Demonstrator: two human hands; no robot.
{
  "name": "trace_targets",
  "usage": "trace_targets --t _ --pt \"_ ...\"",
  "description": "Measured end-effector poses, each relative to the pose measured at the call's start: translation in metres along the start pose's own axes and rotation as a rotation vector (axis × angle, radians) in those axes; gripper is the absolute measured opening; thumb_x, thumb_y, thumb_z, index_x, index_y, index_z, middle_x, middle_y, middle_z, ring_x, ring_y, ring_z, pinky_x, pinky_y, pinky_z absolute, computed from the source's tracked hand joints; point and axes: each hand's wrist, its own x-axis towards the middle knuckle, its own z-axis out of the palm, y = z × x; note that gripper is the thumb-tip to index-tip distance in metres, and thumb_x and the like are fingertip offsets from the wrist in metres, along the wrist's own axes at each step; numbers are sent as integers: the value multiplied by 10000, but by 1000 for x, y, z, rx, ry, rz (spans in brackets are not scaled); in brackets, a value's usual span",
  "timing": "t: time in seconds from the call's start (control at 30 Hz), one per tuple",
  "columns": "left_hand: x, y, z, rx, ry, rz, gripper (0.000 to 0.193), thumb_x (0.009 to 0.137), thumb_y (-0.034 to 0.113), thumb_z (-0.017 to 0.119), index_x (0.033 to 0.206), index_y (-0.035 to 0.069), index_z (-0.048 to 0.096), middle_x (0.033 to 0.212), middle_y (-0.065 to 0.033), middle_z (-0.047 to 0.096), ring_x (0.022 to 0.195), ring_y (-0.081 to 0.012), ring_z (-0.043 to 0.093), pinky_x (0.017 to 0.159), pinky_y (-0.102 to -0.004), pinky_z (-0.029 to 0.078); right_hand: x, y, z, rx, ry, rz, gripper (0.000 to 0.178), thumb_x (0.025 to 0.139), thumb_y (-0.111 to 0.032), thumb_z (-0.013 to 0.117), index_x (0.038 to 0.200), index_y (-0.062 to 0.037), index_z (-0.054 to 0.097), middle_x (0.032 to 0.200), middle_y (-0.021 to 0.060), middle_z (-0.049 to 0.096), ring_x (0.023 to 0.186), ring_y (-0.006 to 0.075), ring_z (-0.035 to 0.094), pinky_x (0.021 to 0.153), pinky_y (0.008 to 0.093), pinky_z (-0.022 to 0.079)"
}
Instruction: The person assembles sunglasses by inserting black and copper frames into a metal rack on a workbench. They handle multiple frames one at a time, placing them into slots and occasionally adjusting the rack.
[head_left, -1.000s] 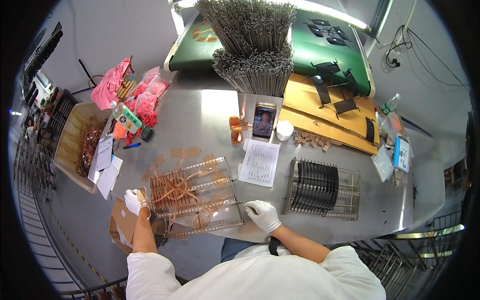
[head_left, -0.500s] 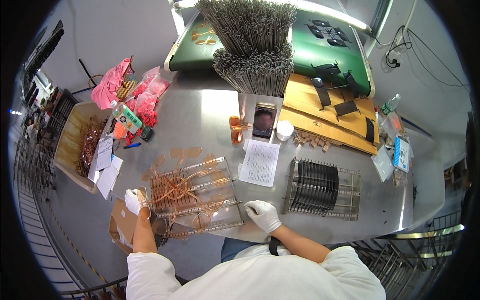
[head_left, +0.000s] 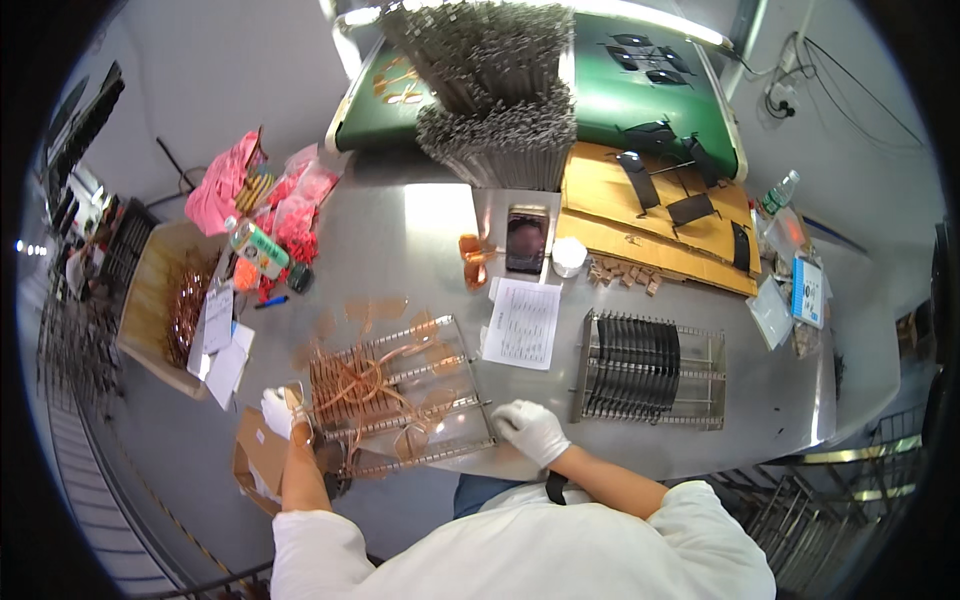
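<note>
My left hand (head_left: 279, 408), in a white glove, is closed on an amber tinted lens (head_left: 302, 432) at the left side of a wire rack. On that metal rack (head_left: 450, 360), a star-shaped cluster of amber lenses on thin stems (head_left: 362, 380) spreads out, with more copper-coloured pieces lined up in a row under it. My right hand (head_left: 532, 432), also gloved, rests with curled fingers by the rack's right front corner; what it holds, if anything, is hidden. To its right stands a second rack (head_left: 705, 375) holding a row of dark curved lenses (head_left: 632, 368).
A tall bundle of hooked wires (head_left: 500, 110) stands at the back centre. Near it lie a phone (head_left: 527, 240), a printed sheet (head_left: 522, 322) and a white round container (head_left: 570, 257). Dark lens clusters rest on cardboard (head_left: 610, 225). A bin (head_left: 150, 320) is at left.
The whole view has shifted slightly. The amber lenses around the left rack look smeared now, with my left hand still closed on one. My right hand stays by the rack's corner.
</note>
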Motion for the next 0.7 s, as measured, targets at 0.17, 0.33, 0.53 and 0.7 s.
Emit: trace_targets --t 0.17,0.33,0.53,0.7 --pt "-33 -26 -17 -278 21 2 221 909 206 611 893 -15 619 869 -250 644 784 -383 618 747 -498 502 34 -76 -132 -138 -11 -251 150 851 -165 716 996 -143 679 721 49 635 633 242 646 587 378 531" --pt "-136 -143 4 -665 293 -297 244 926 155 620 1051 -52 653 981 -222 690 906 -315 657 833 -445 533 86 -15 -277 -165 523 87 140 899 -59 660 992 -58 764 896 133 745 748 279 693 726 385 562" --pt "-258 -209 -76 -374 -83 -757 251 918 6 611 1167 1 643 1051 -88 672 895 -235 595 820 -406 530 134 263 -325 449 556 960 633 973 -370 688 1510 -121 465 1196 95 650 857 208 693 707 359 553" --pt "-189 -281 -190 -892 231 -905 195 947 196 480 791 88 527 717 -35 469 647 -208 494 601 -374 404 156 460 -345 1218 1023 1031 554 945 -422 744 1336 -91 534 1060 92 615 721 242 709 540 345 586"
